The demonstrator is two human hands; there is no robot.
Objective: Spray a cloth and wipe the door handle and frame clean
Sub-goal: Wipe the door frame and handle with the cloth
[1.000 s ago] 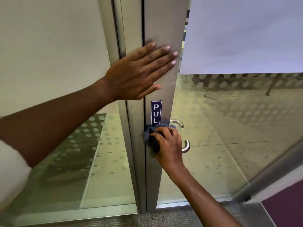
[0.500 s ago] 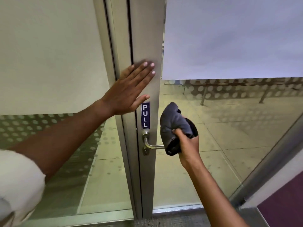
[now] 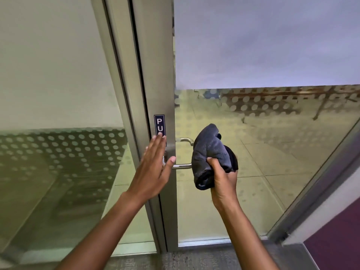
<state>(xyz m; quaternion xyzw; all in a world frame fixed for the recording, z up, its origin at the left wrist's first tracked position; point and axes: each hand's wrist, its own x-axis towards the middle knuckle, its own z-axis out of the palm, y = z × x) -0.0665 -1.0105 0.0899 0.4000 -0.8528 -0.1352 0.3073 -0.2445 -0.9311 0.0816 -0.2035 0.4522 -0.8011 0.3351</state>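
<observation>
The dark grey cloth (image 3: 211, 154) is bunched up just right of frame centre, gripped from below by the right hand (image 3: 221, 182), fingers curled round the lower part w/ the top of the wad sticking up loose. It sits in front of the outer end of the lever door handle (image 3: 182, 166), so can't tell if it's actually touching the metal or just hovering in front of it.

The handle's long axis runs horizontal, left to right in the frame, from its base on the door's metal frame (image 3: 157, 75) out toward the cloth. A second handle (image 3: 185, 140) shows just above it, prob the one on the far side seen thru the glass.

The left hand (image 3: 153, 172) is flat, fingers straight and together, holding nothing. It's over the frame at centre, fingertips reaching the bottom of the blue PULL sticker (image 3: 159, 124), thumb by the handle's base. Looks like it's bracing the door, but contact isn't clear.

My guess for next: the right hand is the nearer one w/ the cloth, so it'd slide leftward along the lever toward the frame. Handle wiping seems mid-way imo. The frame stile above the sticker runs way up to the top of the pic, lots of surface there.
</observation>
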